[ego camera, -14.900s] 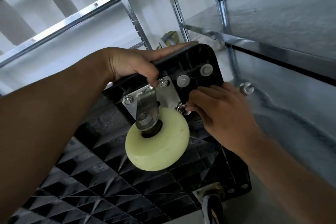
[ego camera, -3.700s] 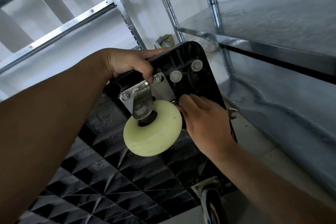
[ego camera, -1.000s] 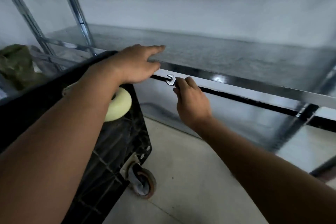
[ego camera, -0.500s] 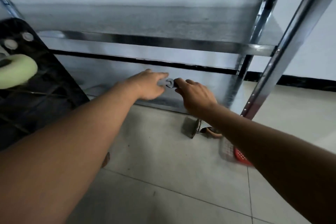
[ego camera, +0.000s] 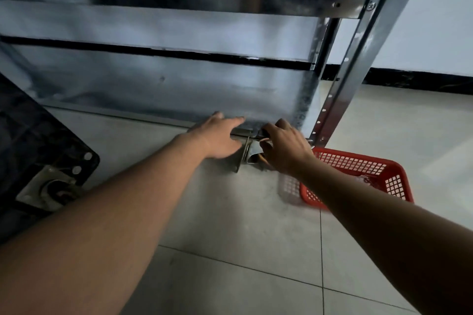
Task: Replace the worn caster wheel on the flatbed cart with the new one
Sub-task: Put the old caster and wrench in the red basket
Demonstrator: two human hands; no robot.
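A loose caster (ego camera: 249, 157) with a metal plate and an orange-rimmed wheel lies on the floor tiles by the shelf's bottom edge. My left hand (ego camera: 217, 137) hovers over its plate with the fingers stretched out. My right hand (ego camera: 285, 152) is just right of it, over the wheel, with the fingers curled. The small wrench it carries shows only as a dark blur at the fingertips. The black flatbed cart (ego camera: 30, 130) stands tipped at the left edge, with one mounted caster (ego camera: 48, 190) in view.
A red plastic basket (ego camera: 358, 170) sits on the floor right behind my right hand. A metal shelving unit fills the back, and its slotted upright (ego camera: 358, 59) rises just above the basket. Pale floor tiles spread in front.
My view has swung right and down, away from the cart's pale new wheel. Both hands have dropped from the shelf face to the loose caster on the floor.
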